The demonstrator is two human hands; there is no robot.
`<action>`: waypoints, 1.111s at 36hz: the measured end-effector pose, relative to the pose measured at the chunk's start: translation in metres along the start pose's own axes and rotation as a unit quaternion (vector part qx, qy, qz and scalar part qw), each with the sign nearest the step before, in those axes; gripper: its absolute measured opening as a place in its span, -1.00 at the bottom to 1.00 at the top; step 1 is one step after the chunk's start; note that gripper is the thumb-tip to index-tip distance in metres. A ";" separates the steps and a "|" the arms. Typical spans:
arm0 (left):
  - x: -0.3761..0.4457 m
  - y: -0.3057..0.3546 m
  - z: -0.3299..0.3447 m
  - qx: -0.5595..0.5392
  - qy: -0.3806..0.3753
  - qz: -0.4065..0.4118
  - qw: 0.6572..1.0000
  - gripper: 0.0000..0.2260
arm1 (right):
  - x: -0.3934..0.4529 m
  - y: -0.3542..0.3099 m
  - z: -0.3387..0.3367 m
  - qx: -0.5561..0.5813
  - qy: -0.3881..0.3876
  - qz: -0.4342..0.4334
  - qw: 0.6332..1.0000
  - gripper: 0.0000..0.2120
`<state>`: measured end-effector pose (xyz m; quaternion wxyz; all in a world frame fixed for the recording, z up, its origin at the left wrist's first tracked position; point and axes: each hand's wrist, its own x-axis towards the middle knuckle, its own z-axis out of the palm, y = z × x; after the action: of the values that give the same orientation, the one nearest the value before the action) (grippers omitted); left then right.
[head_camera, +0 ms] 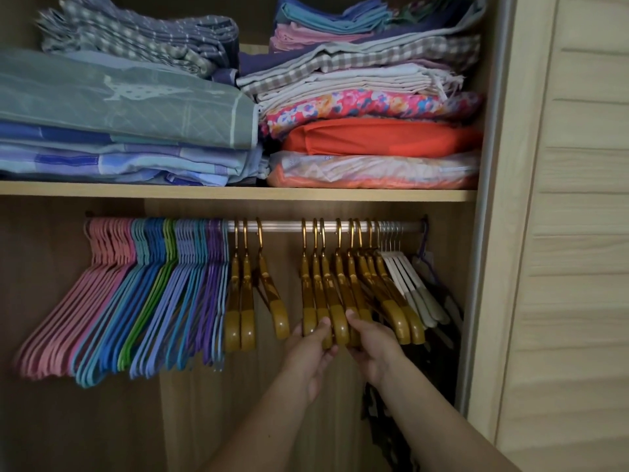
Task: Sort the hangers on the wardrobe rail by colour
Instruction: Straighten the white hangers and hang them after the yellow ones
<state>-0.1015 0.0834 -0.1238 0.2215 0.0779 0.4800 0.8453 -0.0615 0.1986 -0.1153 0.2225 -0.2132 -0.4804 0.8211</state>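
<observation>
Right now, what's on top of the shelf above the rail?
On the shelf: two stacks of folded linens, blue-grey to the left, orange and floral to the right. The space behind them is hidden.

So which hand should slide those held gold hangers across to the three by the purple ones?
Probably left: the left hand grips the held gold hangers on the gap side, nearest the three gold hangers.
</observation>
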 end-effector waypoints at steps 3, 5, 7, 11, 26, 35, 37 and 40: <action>-0.002 0.001 0.000 -0.004 -0.010 0.005 1.000 -0.70 | -0.003 0.002 0.000 0.020 -0.009 -0.002 1.000 -0.43; -0.003 0.001 -0.001 -0.009 -0.013 0.011 1.000 -0.64 | -0.007 0.004 0.000 0.036 -0.021 -0.007 0.999 -0.46; -0.004 0.001 -0.003 -0.021 0.000 0.013 1.000 -0.68 | -0.010 0.005 0.002 0.038 -0.029 -0.017 0.999 -0.46; -0.005 0.003 -0.005 -0.045 0.030 -0.005 0.999 -0.74 | -0.013 0.006 0.004 0.021 -0.033 -0.031 0.999 -0.37; -0.021 0.003 -0.037 0.073 -0.030 0.012 0.997 0.04 | -0.034 0.036 0.001 0.051 0.013 -0.008 0.999 -0.42; -0.028 0.024 -0.099 0.013 0.061 0.012 0.998 -0.24 | -0.047 0.071 0.019 0.019 -0.057 0.113 0.992 -0.41; -0.027 0.033 -0.103 -0.029 0.081 0.025 0.996 -0.28 | -0.049 0.074 0.036 -0.028 -0.093 0.136 0.986 -0.55; -0.031 0.047 -0.100 -0.045 0.077 0.019 0.996 -0.43 | -0.056 0.076 0.063 -0.111 -0.167 0.137 0.970 -0.69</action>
<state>-0.1227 -0.0287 -0.1346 0.1716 0.0118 0.4553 0.8736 -0.0636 0.0896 -0.1469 -0.0004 -0.1605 -0.5652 0.8092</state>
